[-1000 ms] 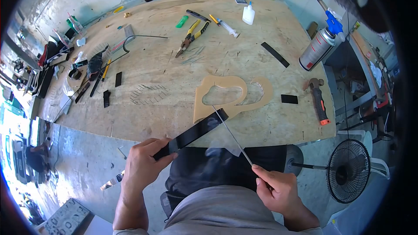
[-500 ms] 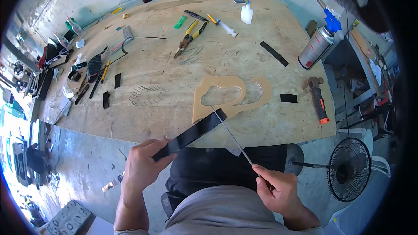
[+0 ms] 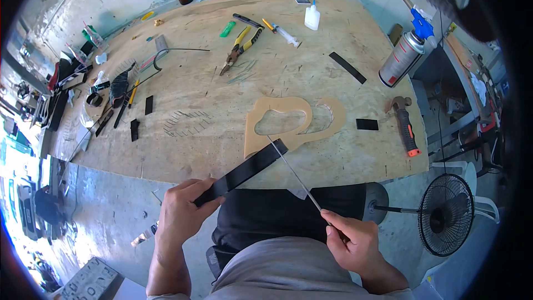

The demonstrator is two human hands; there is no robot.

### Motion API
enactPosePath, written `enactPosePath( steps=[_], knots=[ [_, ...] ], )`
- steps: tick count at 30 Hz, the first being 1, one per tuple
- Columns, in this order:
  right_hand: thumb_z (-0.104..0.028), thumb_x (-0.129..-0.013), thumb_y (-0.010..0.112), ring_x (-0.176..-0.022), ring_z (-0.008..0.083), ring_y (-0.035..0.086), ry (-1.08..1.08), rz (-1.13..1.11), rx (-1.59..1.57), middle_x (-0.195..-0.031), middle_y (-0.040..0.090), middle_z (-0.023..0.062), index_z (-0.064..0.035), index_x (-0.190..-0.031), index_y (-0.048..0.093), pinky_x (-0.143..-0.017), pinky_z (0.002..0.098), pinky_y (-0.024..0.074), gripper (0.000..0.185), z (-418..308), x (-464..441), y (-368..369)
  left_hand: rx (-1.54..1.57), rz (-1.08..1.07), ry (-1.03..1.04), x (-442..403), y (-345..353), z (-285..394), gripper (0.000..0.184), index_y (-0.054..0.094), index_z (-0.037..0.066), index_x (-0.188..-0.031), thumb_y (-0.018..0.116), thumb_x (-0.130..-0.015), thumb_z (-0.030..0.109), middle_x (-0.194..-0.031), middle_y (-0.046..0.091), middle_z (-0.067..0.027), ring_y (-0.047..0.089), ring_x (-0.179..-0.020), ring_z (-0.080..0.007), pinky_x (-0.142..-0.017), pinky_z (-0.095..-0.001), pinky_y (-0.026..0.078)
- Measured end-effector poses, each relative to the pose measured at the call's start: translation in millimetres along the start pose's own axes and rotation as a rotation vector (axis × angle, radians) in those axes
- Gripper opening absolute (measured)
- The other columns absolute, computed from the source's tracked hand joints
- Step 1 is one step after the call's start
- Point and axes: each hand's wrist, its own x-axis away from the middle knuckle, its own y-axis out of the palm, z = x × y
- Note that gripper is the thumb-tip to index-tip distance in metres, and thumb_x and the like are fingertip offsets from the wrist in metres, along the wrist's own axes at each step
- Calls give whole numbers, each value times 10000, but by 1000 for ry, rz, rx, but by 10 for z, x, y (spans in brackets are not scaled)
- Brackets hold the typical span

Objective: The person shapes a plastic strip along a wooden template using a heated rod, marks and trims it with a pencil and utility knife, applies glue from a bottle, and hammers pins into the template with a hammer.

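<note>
My left hand (image 3: 186, 211) is closed around the near end of a flat black strip (image 3: 247, 169), which slants up to the right over the table's front edge. My right hand (image 3: 352, 241) grips a thin metal rod (image 3: 298, 179), its handle end hidden in the fingers. The rod lies across the far end of the black strip, and its tip points toward a tan cut-out shape (image 3: 252, 141) with two curved openings. That shape rests flat on the wooden table (image 3: 189, 158), partly behind the strip's end.
Pliers (image 3: 241, 50), a syringe (image 3: 286, 35) and a white squeeze bottle (image 3: 312, 18) lie or stand farther back. At the right are a gas torch (image 3: 404, 55) and a hammer (image 3: 405, 128). Small pins (image 3: 186, 123) stand left of the tan shape. A fan (image 3: 444, 215) is beside the table.
The view has shifted very slightly. Both hands, the black strip and the metal rod keep nearly the same position.
</note>
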Motion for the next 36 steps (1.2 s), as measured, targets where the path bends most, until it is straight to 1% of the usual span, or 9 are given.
enactPosePath(
  steps=[4, 17, 20, 23, 29, 36],
  knots=[
    [48, -880, 742, -550, 189, 662, -6, 15, -6, -747, 716, 109, -30, -1336, 740, -512, 309, 519, 463, 14, 3, 22, -8, -9, 0, -1, -13, 20, 419, 805, 57, -1205, 923, -813, 149, -1029, 790, -135, 770, -843, -313, -769, -370, 596],
    [36, -885, 743, -525, 175, 628, -7, 13, 18, -718, 693, 80, -44, -1341, 742, -494, 308, 496, 463, 26, 7, 24, -8, -12, -6, 4, 1, -19, 431, 804, 59, -1215, 923, -809, 141, -1031, 792, -137, 771, -841, -299, -766, -370, 595],
    [53, -894, 715, -628, 197, 738, 60, -33, 18, -867, 785, 170, 23, -1264, 763, -562, 282, 543, 374, -38, -13, -23, 9, -2, -2, 2, 8, -26, 431, 803, 57, -1215, 923, -809, 137, -1019, 789, -139, 773, -840, -296, -766, -369, 597],
    [39, -885, 743, -531, 177, 632, 6, 13, 1, -739, 708, 94, -39, -1346, 737, -499, 307, 501, 468, 26, 16, 25, 12, -5, -4, 3, 3, -6, 427, 803, 56, -1214, 922, -811, 131, -1010, 787, -139, 772, -834, -292, -764, -365, 596],
    [45, -886, 737, -564, 193, 671, 7, 14, -5, -801, 746, 122, -34, -1346, 734, -520, 308, 528, 466, 17, 7, 23, 9, -14, -16, 0, -2, 7, 420, 804, 58, -1208, 922, -811, 124, -992, 781, -133, 762, -813, -285, -752, -361, 590],
    [42, -892, 733, -568, 192, 676, 18, 1, -3, -806, 749, 121, -34, -1346, 734, -522, 307, 529, 460, -1, -5, 6, 4, -2, -4, 0, 10, -5, 416, 805, 58, -1199, 924, -807, 129, -988, 781, -127, 763, -818, -288, -753, -362, 591]
  ],
)
